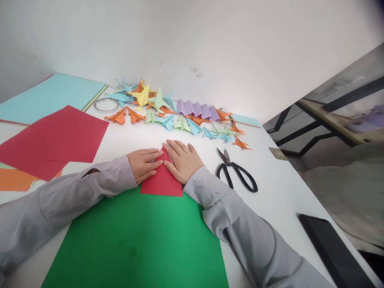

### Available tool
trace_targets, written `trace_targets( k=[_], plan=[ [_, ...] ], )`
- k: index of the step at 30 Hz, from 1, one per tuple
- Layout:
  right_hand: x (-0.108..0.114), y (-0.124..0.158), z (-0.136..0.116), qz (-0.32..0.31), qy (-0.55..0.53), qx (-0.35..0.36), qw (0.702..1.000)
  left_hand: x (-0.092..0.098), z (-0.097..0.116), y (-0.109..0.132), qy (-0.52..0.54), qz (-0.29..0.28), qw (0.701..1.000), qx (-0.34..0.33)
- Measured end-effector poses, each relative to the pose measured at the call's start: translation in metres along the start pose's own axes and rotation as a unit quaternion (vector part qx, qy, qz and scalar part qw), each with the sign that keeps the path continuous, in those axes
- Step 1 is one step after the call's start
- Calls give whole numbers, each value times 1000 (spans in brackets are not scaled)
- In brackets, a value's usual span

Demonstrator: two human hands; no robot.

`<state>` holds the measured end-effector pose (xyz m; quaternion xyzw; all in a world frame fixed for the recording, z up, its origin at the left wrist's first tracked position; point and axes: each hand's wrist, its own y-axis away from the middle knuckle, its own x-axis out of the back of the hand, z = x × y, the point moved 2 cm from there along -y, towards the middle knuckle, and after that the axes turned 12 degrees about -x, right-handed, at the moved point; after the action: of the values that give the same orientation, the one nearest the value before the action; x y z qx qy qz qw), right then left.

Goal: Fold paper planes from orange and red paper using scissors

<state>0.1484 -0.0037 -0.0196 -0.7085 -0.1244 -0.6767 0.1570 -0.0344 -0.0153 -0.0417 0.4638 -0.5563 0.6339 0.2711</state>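
A small red folded paper [162, 181] with a pointed top lies at the far edge of a large green sheet [141, 240]. On its left edge rest the fingertips of my left hand [145, 164], fingers stretched out. My right hand [184, 160] lies flat over its right edge, fingers spread. Neither hand is wrapped round anything. Part of the red paper is hidden beneath the fingers.
Black-handled scissors [237, 172] lie right of my right hand. Folded paper pieces [181, 124] line the wall, beside a tape roll [106, 105]. Red sheets [57, 140] and blue sheets [57, 96] are at left. A black phone-like device [333, 248] lies near the right edge.
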Motion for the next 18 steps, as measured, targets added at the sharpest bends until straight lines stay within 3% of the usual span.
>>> trace_targets(
  k=[18],
  plan=[
    [0,0,0,-7,10,-5,1000,1,0,1,0,-11,1000,4]
  ],
)
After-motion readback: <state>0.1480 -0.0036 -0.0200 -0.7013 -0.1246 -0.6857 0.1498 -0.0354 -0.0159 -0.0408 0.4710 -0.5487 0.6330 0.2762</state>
